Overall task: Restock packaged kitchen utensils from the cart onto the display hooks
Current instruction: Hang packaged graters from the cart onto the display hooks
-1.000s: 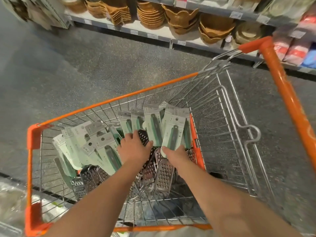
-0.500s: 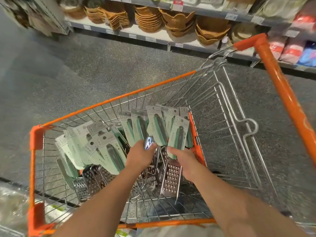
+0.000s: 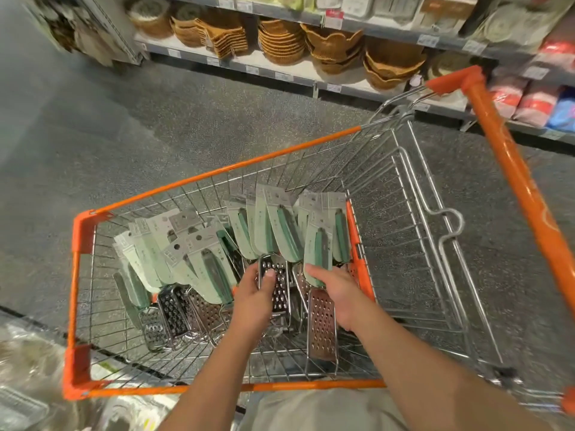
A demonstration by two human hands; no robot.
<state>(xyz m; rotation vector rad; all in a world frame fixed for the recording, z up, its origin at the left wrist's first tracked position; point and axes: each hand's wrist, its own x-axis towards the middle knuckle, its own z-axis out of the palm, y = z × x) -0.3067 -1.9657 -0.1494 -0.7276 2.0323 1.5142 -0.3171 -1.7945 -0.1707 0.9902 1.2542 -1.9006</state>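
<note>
A: Specify the visible body parts.

B: Two forearms enter from the lower edge of the view. Each ends in a bare hand: left hand (image 3: pixel 253 298), right hand (image 3: pixel 337 292).

A: Sleeves, gloves, or wrist items?

B: Both forearms are uncovered up to the frame edge. Neither wrist carries a watch or band, and neither hand carries a glove or ring.

A: Garments?

B: One garment (image 3: pixel 323 409), light beige-grey fabric with soft folds, shows at the bottom centre between the forearms.
</note>
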